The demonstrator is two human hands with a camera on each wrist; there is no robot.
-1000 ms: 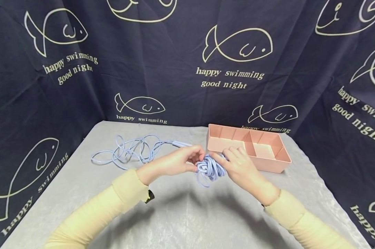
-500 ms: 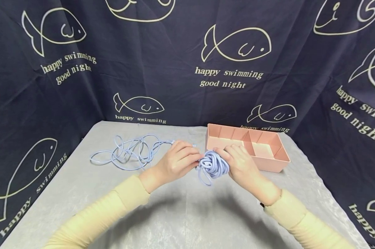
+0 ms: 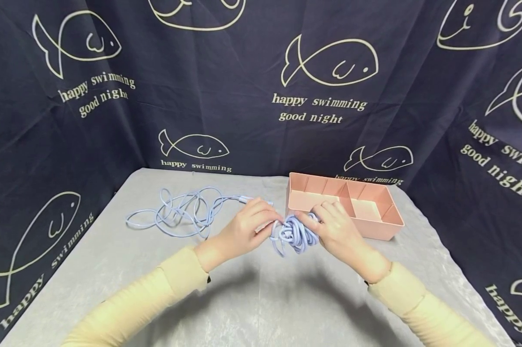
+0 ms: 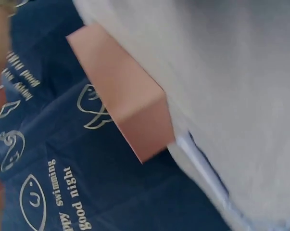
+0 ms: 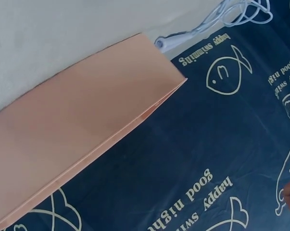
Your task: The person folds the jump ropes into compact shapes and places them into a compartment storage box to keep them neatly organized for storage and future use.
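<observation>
A wound bundle of light-blue cord (image 3: pixel 302 236) is held above the table between both hands. My right hand (image 3: pixel 336 231) grips its right side, thumb over the top. At the left side, my left hand (image 3: pixel 248 229) pinches a strand of the cord between thumb and fingers; the exact strand is partly hidden. A light-blue skipping rope (image 3: pixel 180 212) lies in loose loops on the table, behind and left of the left hand. Its pale handle (image 5: pixel 176 40) points toward the box and is partly covered by the left hand in the head view.
A pink two-compartment box (image 3: pixel 375 229) stands behind the right hand at the back right of the table. The grey cloth-covered table (image 3: pixel 261 308) ends at a dark curtain (image 3: pixel 243 86) with fish drawings.
The left hand has turned over, its back coming into view, and its fingers have closed in at the cord's left side. The right hand still holds the bundle.
</observation>
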